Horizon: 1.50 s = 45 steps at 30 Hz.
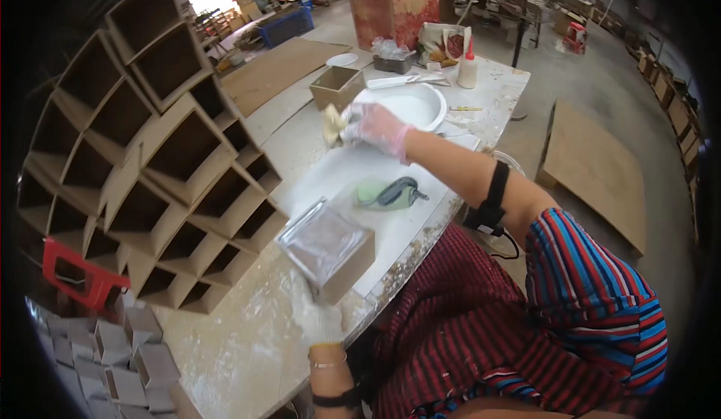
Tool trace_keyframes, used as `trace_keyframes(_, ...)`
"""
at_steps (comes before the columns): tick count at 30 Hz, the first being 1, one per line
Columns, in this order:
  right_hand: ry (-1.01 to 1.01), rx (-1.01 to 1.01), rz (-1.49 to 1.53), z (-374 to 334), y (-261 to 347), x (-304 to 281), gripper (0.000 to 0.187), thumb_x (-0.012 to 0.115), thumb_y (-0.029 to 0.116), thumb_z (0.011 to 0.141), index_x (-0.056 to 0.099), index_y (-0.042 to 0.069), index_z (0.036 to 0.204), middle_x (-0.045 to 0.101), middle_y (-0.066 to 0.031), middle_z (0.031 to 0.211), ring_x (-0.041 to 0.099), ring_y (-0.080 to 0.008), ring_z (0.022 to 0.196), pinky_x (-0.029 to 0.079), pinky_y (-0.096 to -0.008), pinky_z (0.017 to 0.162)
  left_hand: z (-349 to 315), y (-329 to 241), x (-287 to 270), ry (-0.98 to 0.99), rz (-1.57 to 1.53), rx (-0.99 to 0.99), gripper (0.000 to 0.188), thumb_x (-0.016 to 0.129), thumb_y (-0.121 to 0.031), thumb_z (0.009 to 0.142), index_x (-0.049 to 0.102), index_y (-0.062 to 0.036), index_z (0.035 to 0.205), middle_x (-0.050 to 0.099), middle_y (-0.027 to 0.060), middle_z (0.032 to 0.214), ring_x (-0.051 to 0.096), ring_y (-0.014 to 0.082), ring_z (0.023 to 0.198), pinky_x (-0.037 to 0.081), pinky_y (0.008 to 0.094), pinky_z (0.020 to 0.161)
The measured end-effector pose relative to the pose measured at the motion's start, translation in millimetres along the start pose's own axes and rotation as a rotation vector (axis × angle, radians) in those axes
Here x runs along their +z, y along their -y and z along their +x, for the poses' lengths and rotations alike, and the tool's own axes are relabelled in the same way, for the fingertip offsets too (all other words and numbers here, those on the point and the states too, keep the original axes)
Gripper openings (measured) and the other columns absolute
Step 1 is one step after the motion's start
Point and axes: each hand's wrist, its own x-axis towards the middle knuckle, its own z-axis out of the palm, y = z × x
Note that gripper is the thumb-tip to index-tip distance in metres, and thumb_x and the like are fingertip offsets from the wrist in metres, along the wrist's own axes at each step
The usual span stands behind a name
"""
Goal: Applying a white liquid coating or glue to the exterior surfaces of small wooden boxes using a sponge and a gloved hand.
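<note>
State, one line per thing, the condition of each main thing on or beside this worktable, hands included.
Right hand: gloved, gripping a pale yellow pad.
Left hand: gloved, against the nearer box; fingers partly hidden.
Nearer box: upper face glossy, streaked whitish.
White basin: holding white liquid.
Green-and-grey cloth: crumpled on the worktable.
Red-tipped bottle: upright.
Stacked boxes: open-fronted.

1 red-capped bottle (466, 73) near patterned bag (437, 38)
</note>
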Motion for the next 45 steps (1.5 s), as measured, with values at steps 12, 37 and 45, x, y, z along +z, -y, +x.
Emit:
trace_keyframes(12, 0.613, 0.413, -1.321, 13, -66, 56, 0.027, 0.067, 0.022, 0.077, 0.072, 0.001, 0.091, 0.068, -0.0193, 0.102, 0.066, -0.0329, 0.095, 0.052, -0.0366, 0.083, 13, 7, -16, 0.019, 0.014, 0.171, 0.034, 0.056, -0.017, 0.095, 0.053, 0.0019, 0.124, 0.057, 0.0103, 0.123, 0.053, 0.0209, 0.113, 0.043, 0.0343, 0.098)
trace_keyframes(37, 0.171, -0.048, -0.546, -128, -20, 13, 0.051, 0.065, 0.022, 0.084, 0.05, 0.013, 0.132, 0.061, -0.0159, 0.11, 0.06, -0.031, 0.1, 0.047, -0.0428, 0.084, 3, 5, 2, -0.199, 0.202, 0.21, 0.038, 0.041, -0.024, 0.097, 0.051, -0.0017, 0.126, 0.056, 0.0154, 0.126, 0.054, 0.0309, 0.115, 0.046, 0.0425, 0.097)
trace_keyframes(45, 0.253, -0.587, -0.51, -166, 50, 10, 0.051, 0.069, 0.021, 0.08, 0.055, 0.015, 0.128, 0.063, -0.0125, 0.105, 0.061, -0.0293, 0.1, 0.049, -0.0399, 0.082, 3, 16, 10, -0.178, 0.183, 0.216, 0.044, 0.042, -0.028, 0.1, 0.045, -0.0038, 0.136, 0.05, 0.0123, 0.133, 0.052, 0.0294, 0.117, 0.047, 0.0411, 0.096)
